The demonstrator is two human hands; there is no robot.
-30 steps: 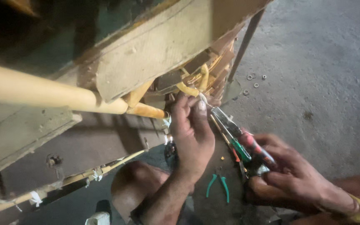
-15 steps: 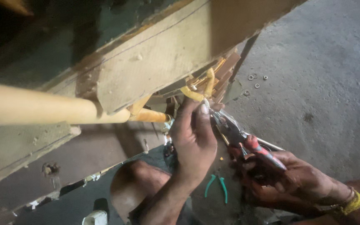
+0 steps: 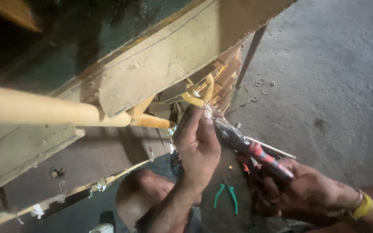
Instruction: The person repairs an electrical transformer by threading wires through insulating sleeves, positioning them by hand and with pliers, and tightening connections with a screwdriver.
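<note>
The left hand (image 3: pixel 197 144) reaches up under the wooden frame (image 3: pixel 165 60), its grip pinched on a yellow sleeved wire (image 3: pixel 195 100) beside the bundle of yellow coil leads (image 3: pixel 219 77). The right hand (image 3: pixel 301 192) is closed around the red handles of a pair of pliers (image 3: pixel 247 146) (the jaws meet the wire at the left fingertips). Green-handled pliers (image 3: pixel 226 197) lie on the concrete floor (image 3: pixel 333 86) between the forearms; small nuts (image 3: pixel 263 86) lie farther off.

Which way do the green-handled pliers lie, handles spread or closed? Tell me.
Spread. The green-handled pliers lie unheld on the floor, their two handles parted into a V.
</note>
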